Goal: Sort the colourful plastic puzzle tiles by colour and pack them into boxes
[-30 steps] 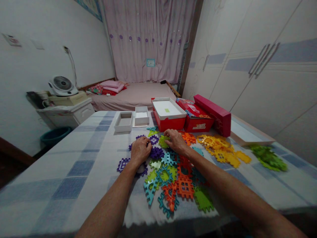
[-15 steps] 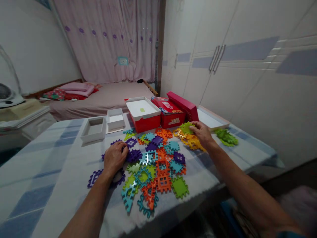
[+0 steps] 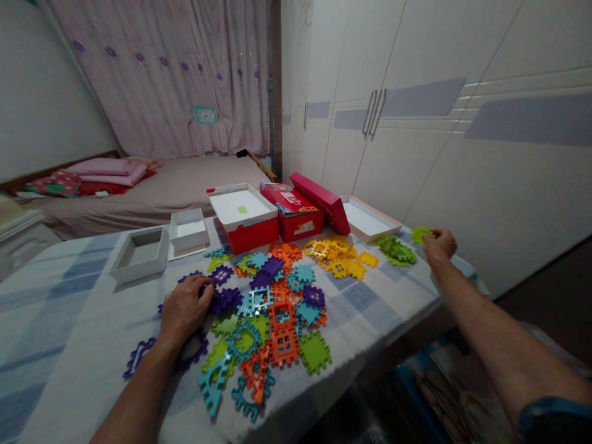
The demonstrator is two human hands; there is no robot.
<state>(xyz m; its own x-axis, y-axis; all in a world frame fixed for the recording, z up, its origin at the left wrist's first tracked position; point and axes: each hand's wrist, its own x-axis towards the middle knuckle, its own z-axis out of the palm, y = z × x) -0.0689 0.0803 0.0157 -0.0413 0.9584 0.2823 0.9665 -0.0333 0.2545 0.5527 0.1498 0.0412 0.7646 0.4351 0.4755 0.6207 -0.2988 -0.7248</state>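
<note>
Right now my right hand is stretched far out at two o'clock, its grip pinching a green tile just beside the green pile, near the table's far right edge. My left hand lies at ten o'clock with curled fingers pressed on the purple tiles; whether it actually clasps one I cannot tell. Between the hands spreads the mixed heap, with a yellow pile at one o'clock and the red boxes and white trays at twelve. My worry is that edge: a loose pinch could drop the green tile to the floor, and my long forearm could sweep the yellow pile.
</note>
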